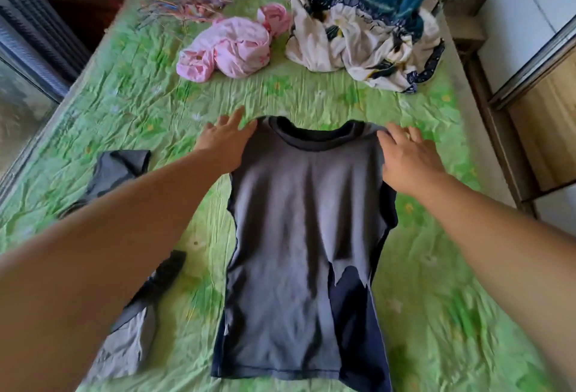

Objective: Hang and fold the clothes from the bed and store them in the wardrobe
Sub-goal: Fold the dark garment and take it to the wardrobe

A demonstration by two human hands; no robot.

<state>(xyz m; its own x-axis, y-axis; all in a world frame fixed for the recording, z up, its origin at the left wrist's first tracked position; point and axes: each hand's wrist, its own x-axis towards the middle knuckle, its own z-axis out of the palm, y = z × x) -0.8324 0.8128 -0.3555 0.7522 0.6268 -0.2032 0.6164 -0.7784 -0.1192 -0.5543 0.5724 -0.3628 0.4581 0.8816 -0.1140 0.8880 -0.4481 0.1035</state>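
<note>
Left hand [225, 142] and right hand [410, 159] rested, fingers straight, on the shoulders of the shirt [305, 223], spread on bed [149, 101].

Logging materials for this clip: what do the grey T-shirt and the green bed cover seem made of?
Grey T-shirt: probably a soft, matte jersey knit; it lies in gentle, rounded folds. Green bed cover: a thin woven cloth, faint sheen possible; it holds fine, sharp crinkles all over.

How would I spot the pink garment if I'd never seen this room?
Start at the green bed. Near its far end, left of the white-and-blue pile, lies a crumpled pink garment. It is the only pink cloth; the flat shirt nearby is grey.
</note>
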